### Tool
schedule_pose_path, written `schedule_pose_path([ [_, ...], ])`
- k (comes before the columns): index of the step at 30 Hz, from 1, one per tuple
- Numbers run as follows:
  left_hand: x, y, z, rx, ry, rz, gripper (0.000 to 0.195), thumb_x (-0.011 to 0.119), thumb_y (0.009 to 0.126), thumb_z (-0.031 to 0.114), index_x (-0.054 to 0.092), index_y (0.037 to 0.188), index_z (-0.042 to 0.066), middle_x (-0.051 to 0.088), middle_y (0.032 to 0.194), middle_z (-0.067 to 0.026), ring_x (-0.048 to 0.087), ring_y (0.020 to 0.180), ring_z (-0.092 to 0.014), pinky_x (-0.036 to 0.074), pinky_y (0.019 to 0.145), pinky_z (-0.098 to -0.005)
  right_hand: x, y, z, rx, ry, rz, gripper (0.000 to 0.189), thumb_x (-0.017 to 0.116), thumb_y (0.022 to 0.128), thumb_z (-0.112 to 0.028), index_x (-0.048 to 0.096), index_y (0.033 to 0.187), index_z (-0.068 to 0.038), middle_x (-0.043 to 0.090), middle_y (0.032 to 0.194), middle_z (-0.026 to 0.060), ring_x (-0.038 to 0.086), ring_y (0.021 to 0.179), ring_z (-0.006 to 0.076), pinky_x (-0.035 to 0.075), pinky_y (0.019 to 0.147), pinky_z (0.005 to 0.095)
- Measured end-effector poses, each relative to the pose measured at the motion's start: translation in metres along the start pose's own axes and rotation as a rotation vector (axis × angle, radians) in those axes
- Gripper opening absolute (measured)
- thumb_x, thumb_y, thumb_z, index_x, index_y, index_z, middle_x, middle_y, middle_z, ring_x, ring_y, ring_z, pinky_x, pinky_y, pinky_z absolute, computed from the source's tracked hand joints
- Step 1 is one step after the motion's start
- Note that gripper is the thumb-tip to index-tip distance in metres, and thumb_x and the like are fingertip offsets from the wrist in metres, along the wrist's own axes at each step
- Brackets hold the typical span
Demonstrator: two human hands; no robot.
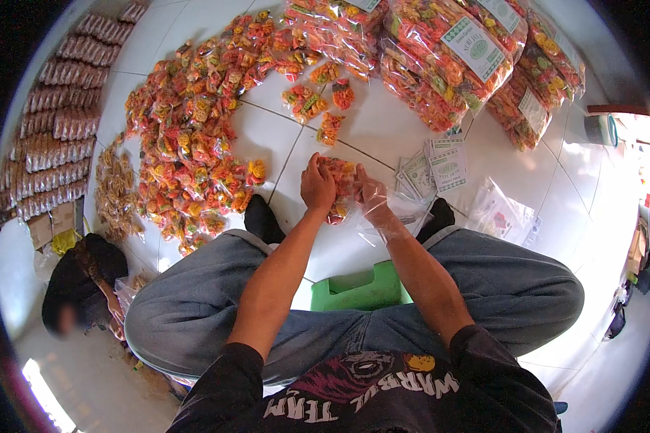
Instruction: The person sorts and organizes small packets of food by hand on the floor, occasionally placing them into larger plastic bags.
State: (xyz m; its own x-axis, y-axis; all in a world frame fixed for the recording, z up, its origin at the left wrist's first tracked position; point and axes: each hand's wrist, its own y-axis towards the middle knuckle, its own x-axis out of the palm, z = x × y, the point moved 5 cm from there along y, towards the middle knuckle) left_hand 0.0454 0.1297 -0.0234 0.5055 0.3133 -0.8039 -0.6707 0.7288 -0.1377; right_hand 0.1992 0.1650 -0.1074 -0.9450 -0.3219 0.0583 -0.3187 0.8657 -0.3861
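Between my hands a clear plastic bag (340, 208) lies low over the floor, with small packets of red, orange and yellow snacks in it. My left hand (318, 187) grips the bag's left side, fingers curled over it. At its right side is my right hand (371, 192), with loose clear film spread over the hand and wrist; whether the fingers are inside the bag's mouth is hard to tell. Just beyond the hands lie a loose orange snack packet (330, 129), a red one (343, 94) and a mixed-colour one (305, 103).
A large heap of snack packets (187, 140) spreads left and ahead. Filled large bags (428, 59) are stacked ahead right. Printed labels (447, 165) and flat plastic bags (501, 216) lie right. A green plastic stool (330, 297) stands between my legs. Another person (86, 287) sits at left.
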Motion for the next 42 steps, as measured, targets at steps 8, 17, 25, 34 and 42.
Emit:
schedule_pose_path([
  [8, -0.007, -0.010, -0.020, 0.141, 0.005, 0.094, 0.035, 0.046, 0.095, 0.018, 0.052, 0.127, 0.006, 0.064, 0.112, -0.0157, 0.059, 0.103, -0.034, 0.047, 0.089, -0.0430, 0.031, -0.011, -0.023, 0.534, 0.508, -0.271, 0.047, 0.060, 0.082, -0.007, 0.052, 0.128, -0.007, 0.063, 0.112, 0.0058, 0.063, 0.092, 0.0166, 0.053, 0.078, 0.0293],
  [17, -0.003, -0.009, -0.007, 0.172, 0.001, 0.060, 0.035, 0.046, 0.095, 0.017, 0.052, 0.127, 0.002, 0.063, 0.115, -0.0166, 0.059, 0.103, -0.034, 0.046, 0.090, -0.0426, 0.005, -0.001, 0.003, 0.146, -0.023, -0.290, 0.039, 0.055, 0.080, -0.002, 0.058, 0.119, -0.002, 0.064, 0.112, 0.0094, 0.063, 0.101, 0.0204, 0.050, 0.089, 0.0308],
  [25, 0.001, -0.008, 0.002, 0.232, -0.030, 0.051, 0.038, 0.047, 0.091, 0.014, 0.052, 0.128, 0.002, 0.064, 0.112, -0.0171, 0.059, 0.101, -0.034, 0.047, 0.090, -0.0428, 0.005, 0.009, 0.042, 0.410, 0.720, -0.337, 0.029, 0.051, 0.087, -0.010, 0.056, 0.115, -0.003, 0.064, 0.098, 0.0053, 0.058, 0.076, 0.0126, 0.045, 0.059, 0.0170],
  [34, 0.001, -0.011, -0.005, 0.298, 0.015, 0.040, 0.042, 0.050, 0.088, 0.012, 0.050, 0.129, 0.002, 0.065, 0.107, -0.0154, 0.060, 0.099, -0.033, 0.048, 0.087, -0.0422, 0.016, -0.009, -0.043, 0.688, 0.599, -0.067, 0.020, 0.054, 0.095, -0.022, 0.060, 0.102, -0.004, 0.063, 0.078, 0.0005, 0.050, 0.046, 0.0034, 0.042, 0.036, 0.0107],
  [42, -0.004, -0.012, -0.005, 0.306, 0.025, 0.024, 0.046, 0.051, 0.088, 0.013, 0.047, 0.132, -0.001, 0.065, 0.106, -0.0168, 0.060, 0.099, -0.033, 0.047, 0.087, -0.0423, 0.022, -0.008, -0.034, 0.816, 0.996, -0.219, 0.017, 0.049, 0.097, -0.014, 0.060, 0.100, -0.002, 0.065, 0.080, 0.0027, 0.054, 0.050, 0.0043, 0.047, 0.041, 0.0094],
])
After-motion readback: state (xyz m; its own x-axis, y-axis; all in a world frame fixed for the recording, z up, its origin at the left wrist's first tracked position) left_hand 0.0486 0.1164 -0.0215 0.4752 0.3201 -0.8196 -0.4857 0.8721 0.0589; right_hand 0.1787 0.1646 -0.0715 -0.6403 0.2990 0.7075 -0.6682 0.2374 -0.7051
